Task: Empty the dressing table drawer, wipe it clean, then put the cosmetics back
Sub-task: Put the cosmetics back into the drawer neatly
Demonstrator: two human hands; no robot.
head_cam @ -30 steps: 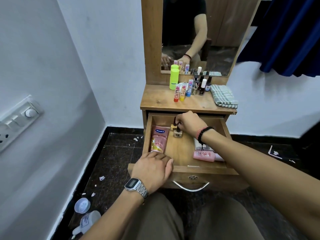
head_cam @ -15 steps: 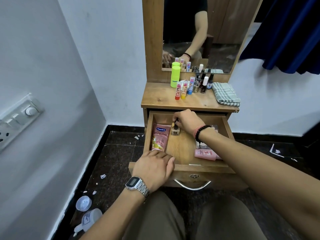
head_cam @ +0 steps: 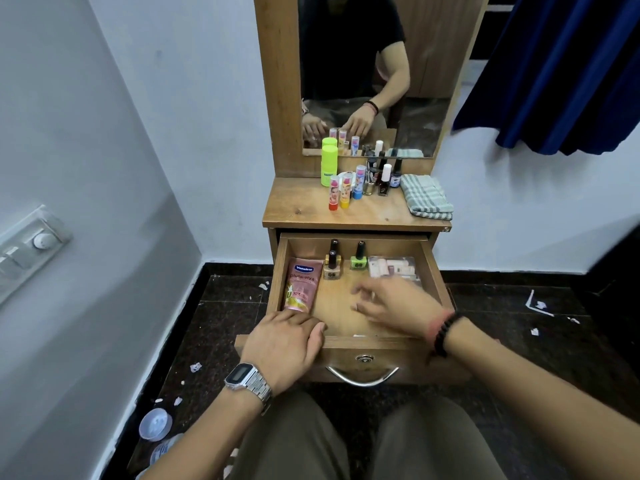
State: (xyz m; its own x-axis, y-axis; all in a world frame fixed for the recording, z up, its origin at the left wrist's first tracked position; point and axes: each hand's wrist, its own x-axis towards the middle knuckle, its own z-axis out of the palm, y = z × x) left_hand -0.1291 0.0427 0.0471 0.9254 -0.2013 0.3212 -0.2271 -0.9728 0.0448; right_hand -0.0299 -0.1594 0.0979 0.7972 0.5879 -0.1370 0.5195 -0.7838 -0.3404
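Note:
The wooden drawer (head_cam: 434, 271) stands pulled out. Inside lie a pink Vaseline tube (head_cam: 300, 285) at the left, beige nail polish bottles (head_cam: 332, 266) and a green nail polish bottle (head_cam: 358, 258) at the back, and a clear packet of small cosmetics (head_cam: 392, 267) at the back right. My left hand (head_cam: 285, 344) rests on the drawer's front left edge. My right hand (head_cam: 398, 308), blurred, hovers over the right half of the drawer with fingers spread and nothing in it. It hides the pink tube that lay at the front right.
The tabletop (head_cam: 301, 213) holds a lime-green bottle (head_cam: 328, 166), three lip balm sticks (head_cam: 344, 190), nail polish bottles (head_cam: 383, 181) and a folded striped cloth (head_cam: 426, 199). A mirror (head_cam: 367, 74) stands behind. Paper scraps and a plastic lid (head_cam: 156, 424) litter the dark floor.
My right hand let go of the nail polish bottles at the drawer's back and drew back toward me over the right side. The green bottle and the clear packet are now uncovered. Left hand unchanged.

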